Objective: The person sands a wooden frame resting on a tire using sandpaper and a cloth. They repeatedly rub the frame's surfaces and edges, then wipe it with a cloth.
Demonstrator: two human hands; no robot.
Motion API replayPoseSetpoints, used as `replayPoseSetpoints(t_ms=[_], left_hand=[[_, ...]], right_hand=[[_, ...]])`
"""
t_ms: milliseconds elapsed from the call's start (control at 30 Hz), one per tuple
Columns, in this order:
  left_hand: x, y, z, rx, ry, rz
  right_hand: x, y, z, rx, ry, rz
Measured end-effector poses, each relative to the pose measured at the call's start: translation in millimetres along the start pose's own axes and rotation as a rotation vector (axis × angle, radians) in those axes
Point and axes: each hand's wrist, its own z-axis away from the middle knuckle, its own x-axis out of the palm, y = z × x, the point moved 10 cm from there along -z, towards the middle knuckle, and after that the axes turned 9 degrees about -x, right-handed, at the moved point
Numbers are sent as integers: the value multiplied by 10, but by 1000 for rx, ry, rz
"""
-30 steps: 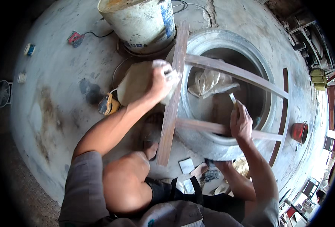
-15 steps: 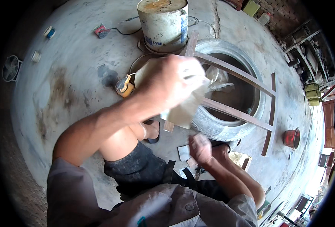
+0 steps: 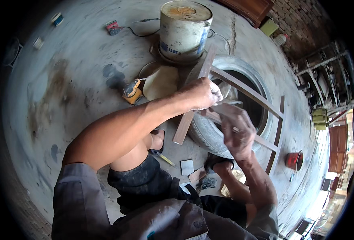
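My left hand [image 3: 206, 95] is closed in a pinch above the near end of a ladder-shaped wooden frame [image 3: 247, 91]. What its fingers grip is too blurred to make out. Close beside it, my right hand [image 3: 239, 132] is bent over the frame, its fingers smeared by motion. Something thin and blurred shows between the two hands. The frame lies across a grey, dusty tyre [image 3: 209, 141], and crumpled clear plastic [image 3: 229, 93] sits in the tyre's opening.
A stained white bucket [image 3: 185, 34] stands beyond the tyre. Left of it lie an orange sander [image 3: 132, 93] with a cord and a pale rounded sheet [image 3: 161, 83]. By my feet are a yellow-handled tool [image 3: 165, 159] and a light square pad [image 3: 187, 167]. A red bucket [image 3: 294, 161] stands right.
The brownish sheet hanging from my left hand no longer shows clearly. My right hand has risen from near my knee to beside the left. The view has shifted slightly.
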Motion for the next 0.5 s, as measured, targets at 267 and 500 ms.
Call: replayPoseSetpoints(t_ms=[267,500], left_hand=[[-364,130,362,90,-47,194],[-627,24,366,168,232,-118]], right_hand=[[427,857,276,770,96,-691],[932,1037,220,870,-141,-1317]])
